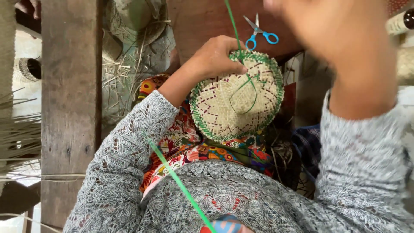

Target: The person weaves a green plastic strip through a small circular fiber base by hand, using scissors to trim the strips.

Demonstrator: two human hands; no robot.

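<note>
Far left: bundle of dry straw strips (17, 133) sticking out sideways, w/ a small woven ring (28, 69) above it, then a thick wooden post (71, 86) running top to bottom. Behind the post, loose straw (125, 73) piled on the floor & a pale woven hat (136, 19) up top. Next comes the person's grey knit sleeve (125, 142), arm reaching up & away from the body. Left hand (213, 58) is closed narrow on the top edge of a small round woven mat (237, 95), thumb & fingers pinching the rim near where a green strip (235, 30) goes through. Mat is pale straw w/ dark flecks & a green-stitched border, held up over the lap, above a bright patterned cloth (198, 151). A loop of the green strip lies across the mat's face; another length (181, 185) crosses the chest low down. Just past the mat, blue-handled scissors (258, 32) lie on a brown wooden board (194, 17), blades shut. Right hand (340, 39) is raised high, near the camera & blurred; can't tell its grip, though the strip rises toward it.
</note>
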